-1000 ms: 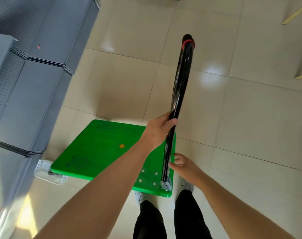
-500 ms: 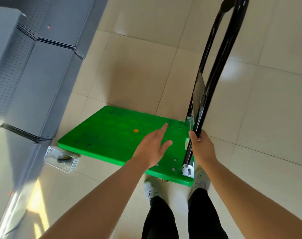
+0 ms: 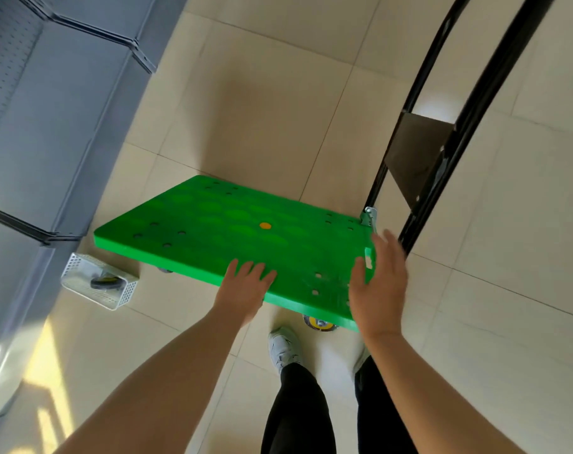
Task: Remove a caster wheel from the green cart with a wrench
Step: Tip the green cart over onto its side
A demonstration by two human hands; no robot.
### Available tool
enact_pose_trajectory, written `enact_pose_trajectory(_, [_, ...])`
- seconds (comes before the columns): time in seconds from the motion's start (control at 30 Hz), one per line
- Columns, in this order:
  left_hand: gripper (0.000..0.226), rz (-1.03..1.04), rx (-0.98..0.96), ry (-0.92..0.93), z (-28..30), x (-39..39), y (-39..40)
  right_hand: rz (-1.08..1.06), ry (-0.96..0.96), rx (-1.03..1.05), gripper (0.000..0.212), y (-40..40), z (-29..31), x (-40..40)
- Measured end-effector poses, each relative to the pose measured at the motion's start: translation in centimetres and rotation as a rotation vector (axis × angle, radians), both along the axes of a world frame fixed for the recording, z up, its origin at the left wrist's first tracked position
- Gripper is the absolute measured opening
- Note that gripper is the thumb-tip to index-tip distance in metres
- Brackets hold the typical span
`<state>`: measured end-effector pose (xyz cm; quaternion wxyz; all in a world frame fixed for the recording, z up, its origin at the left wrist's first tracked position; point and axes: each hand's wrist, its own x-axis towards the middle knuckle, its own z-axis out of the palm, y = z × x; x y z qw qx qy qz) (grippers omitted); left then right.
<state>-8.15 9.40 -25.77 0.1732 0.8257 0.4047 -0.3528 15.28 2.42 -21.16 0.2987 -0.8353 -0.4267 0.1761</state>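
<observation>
At the near long edge of the green cart (image 3: 232, 231), the left hand (image 3: 242, 294) lies with fingers straight on the deck and its palm over the rim, gripping nothing that I can see. The right hand (image 3: 378, 283) hangs spread and blurred above the handle-end corner, fingers open and empty; whether it touches the plastic I cannot tell. A caster wheel (image 3: 319, 323) peeps out under that corner, just beyond the white shoe (image 3: 283, 350), and another shows faintly under the middle of the near edge. No wrench is in sight.

My guess is that the deck must be tipped or turned over to reach the wheel bolts, and the risks follow from that. The black handle (image 3: 449, 119) stands upright at the right end, with no hand on it; if the deck is heaved up it may swing or fold and catch fingers near the silver hinge bracket (image 3: 369, 215). The cart stands on wheels, so a push could send it rolling off. The near corner hangs close over the feet.

Room is uneven. The grey shelving (image 3: 59, 103) runs along the far left, and a white mesh basket (image 3: 98, 285) with a dark wheel in it sits on the floor (image 3: 262, 109) just beside the left end. Open tile lies beyond the cart and to the right of the handle, the better side for swinging.
</observation>
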Motion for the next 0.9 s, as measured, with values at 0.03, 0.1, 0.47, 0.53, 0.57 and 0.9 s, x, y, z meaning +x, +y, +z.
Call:
enact_pose_trajectory(0.03, [0.073,-0.009,0.007,-0.006,-0.2,-0.6,-0.2,0.128,0.011,-0.037,0.047,-0.7,-0.4,-1.4])
enact_pose_trajectory(0.1, [0.080,0.007,0.027,-0.011,-0.7,-1.9,-0.6,0.414,0.079,-0.255,0.060,-2.1,-1.8,-4.1])
enact_pose_trajectory(0.47, [0.098,0.085,0.085,0.071,-1.0,-7.6,1.4,0.625,-0.199,-0.790,0.082,-3.1,-7.7,-9.9])
enact_pose_trajectory(0.53, [0.095,0.098,0.078,0.060,-0.7,-6.8,1.5,0.622,-0.211,-0.797,0.081,-3.4,-7.8,-9.3])
enact_pose_trajectory(0.57, [0.094,0.102,0.081,0.051,-0.4,-6.4,1.5,0.621,-0.223,-0.806,0.081,-3.4,-7.7,-8.9])
enact_pose_trajectory(0.9, [0.090,0.142,0.000,0.033,4.4,-5.5,-0.8,0.667,-0.211,-0.886,0.080,-4.4,-2.5,-6.9])
